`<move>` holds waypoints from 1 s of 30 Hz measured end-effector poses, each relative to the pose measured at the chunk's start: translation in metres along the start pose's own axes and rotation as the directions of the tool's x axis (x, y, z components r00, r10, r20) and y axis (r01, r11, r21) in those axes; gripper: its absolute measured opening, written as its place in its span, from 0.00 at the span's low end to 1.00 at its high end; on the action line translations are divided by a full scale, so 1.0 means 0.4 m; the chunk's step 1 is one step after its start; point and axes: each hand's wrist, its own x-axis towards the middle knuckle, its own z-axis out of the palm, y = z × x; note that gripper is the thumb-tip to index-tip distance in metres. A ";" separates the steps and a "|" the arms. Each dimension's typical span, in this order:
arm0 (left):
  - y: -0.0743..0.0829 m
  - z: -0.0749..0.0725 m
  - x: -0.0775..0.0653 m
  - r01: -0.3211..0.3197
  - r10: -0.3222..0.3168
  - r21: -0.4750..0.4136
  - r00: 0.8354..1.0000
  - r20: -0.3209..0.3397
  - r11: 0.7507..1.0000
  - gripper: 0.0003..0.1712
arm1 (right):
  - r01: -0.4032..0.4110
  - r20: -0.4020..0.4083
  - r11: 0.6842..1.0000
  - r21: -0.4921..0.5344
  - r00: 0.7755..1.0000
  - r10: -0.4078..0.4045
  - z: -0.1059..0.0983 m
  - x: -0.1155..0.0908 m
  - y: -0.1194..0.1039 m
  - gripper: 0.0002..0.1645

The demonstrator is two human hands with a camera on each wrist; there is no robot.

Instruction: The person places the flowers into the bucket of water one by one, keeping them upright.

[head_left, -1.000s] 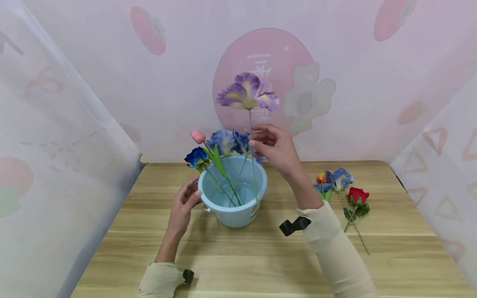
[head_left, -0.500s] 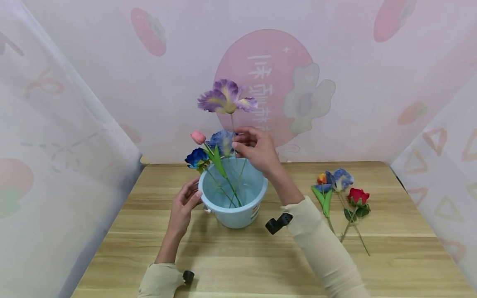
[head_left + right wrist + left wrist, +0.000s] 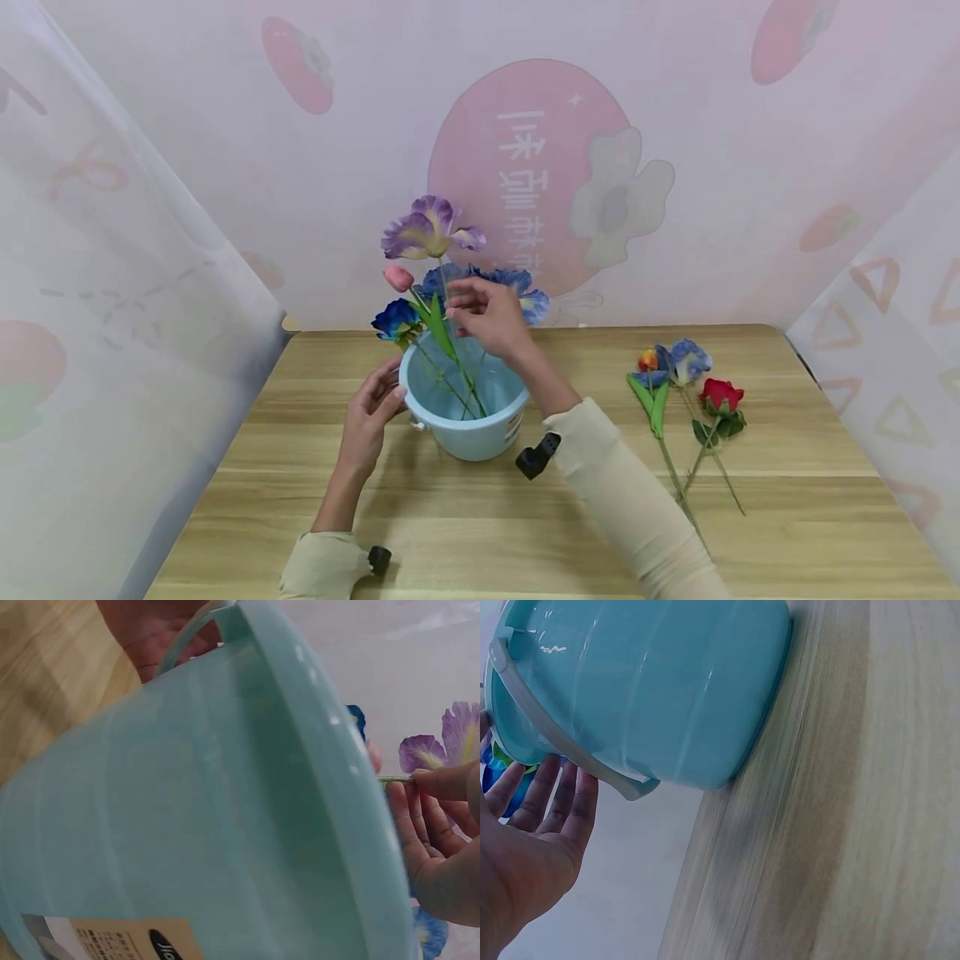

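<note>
My right hand (image 3: 491,317) pinches the thin stem of a purple and yellow artificial iris (image 3: 427,229) between thumb and fingers, over the light blue bucket (image 3: 468,442). The lower stem runs down toward the bucket's inside. In the right wrist view the pinched green stem (image 3: 397,779) shows beside the rim. My left hand (image 3: 367,417) rests against the bucket's left side, fingers fairly straight near the white handle (image 3: 562,742) and thumb at the rim. A pink tulip (image 3: 398,278), a dark blue flower (image 3: 395,319) and blue irises (image 3: 532,304) stand in the bucket.
On the wooden table (image 3: 465,533) to the right lie an orange tulip (image 3: 647,360), a blue iris (image 3: 690,361) and a red rose (image 3: 721,395), their stems crossing. A printed backdrop (image 3: 360,167) rises behind the table.
My right hand has moved left and lower with the purple iris, which now stands just above the pink tulip. The left hand and bucket have stayed in place.
</note>
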 end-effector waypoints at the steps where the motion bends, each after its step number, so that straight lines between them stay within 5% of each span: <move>1: 0.000 0.000 0.000 0.002 -0.002 -0.001 1.000 0.001 1.000 0.28 | -0.007 0.003 1.000 -0.013 1.000 0.008 0.004 0.001 0.003 0.22; 30: 0.002 0.004 0.001 0.016 -0.016 0.003 1.000 -0.008 1.000 0.28 | -0.202 0.132 0.958 -0.201 0.964 0.231 0.018 -0.006 0.095 0.19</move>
